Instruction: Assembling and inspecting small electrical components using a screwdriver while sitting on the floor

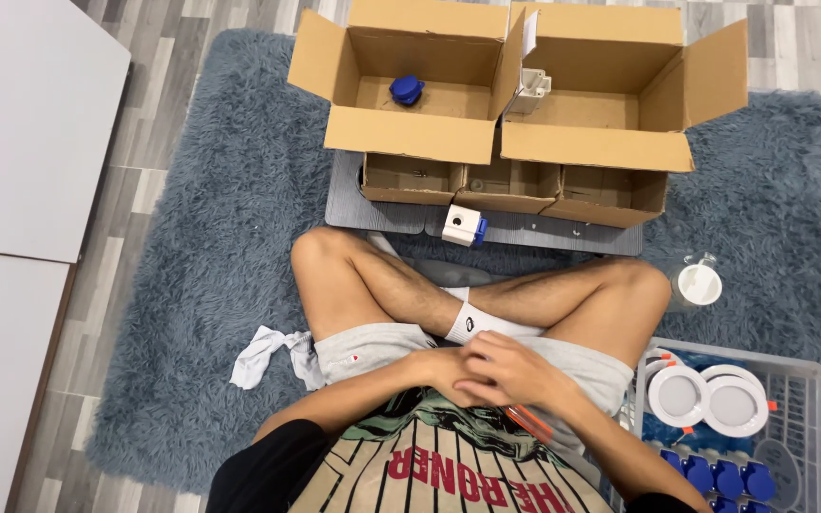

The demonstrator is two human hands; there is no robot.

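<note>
The person sits cross-legged on the grey rug (192, 237). The right hand (510, 375) lies over the left hand (439, 366); whether either grip holds something, I cannot tell. An orange-striped item (527, 421) lies just beside them.

The floor (159, 66) is laid with grey wood-look planks running up and down the view, lit evenly with no hard shadows. A shaggy blue-grey rug (211, 247) covers most of the middle, reaching from about nine o'clock across to three o'clock, and a flat grey board (372, 217) lies on it toward twelve o'clock. At nine to eleven o'clock stands white furniture (21, 123) with a smooth flat top, its rounded corner and brown lower edge meeting the planks.
</note>
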